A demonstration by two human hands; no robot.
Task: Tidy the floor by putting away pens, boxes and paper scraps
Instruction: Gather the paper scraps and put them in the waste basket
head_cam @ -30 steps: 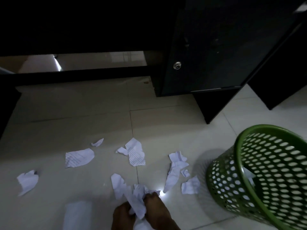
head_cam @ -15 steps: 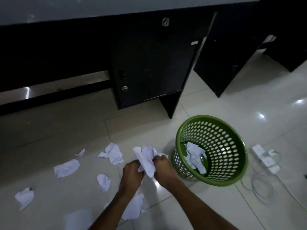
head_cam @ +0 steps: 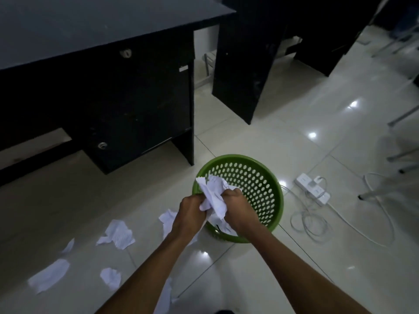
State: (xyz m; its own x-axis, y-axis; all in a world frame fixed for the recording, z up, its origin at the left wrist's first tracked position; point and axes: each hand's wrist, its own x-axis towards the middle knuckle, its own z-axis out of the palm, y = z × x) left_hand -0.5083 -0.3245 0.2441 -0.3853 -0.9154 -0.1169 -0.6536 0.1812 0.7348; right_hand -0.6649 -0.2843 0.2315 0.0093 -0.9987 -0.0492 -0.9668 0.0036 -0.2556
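A bunch of white paper scraps [head_cam: 213, 194] is squeezed between my left hand [head_cam: 189, 214] and my right hand [head_cam: 238, 208], both shut on it. The bunch hangs over the near left rim of a green perforated waste basket [head_cam: 260, 184] standing upright on the tiled floor. Several more torn scraps lie on the floor at lower left, among them a lined scrap [head_cam: 118, 234], a long scrap [head_cam: 48, 277] and a small scrap [head_cam: 111, 278]. What lies inside the basket is mostly hidden by my hands.
A dark desk [head_cam: 95, 91] with a keyed cabinet stands behind the basket, and another dark panel [head_cam: 244, 64] to its right. A white power strip [head_cam: 313, 189] with looping cables lies right of the basket. Chair legs [head_cam: 401, 155] stand at the far right.
Both hands lifted the gathered scraps off the floor and carried them right, to above the basket's rim. The view rose and turned right, so the basket now sits at the centre.
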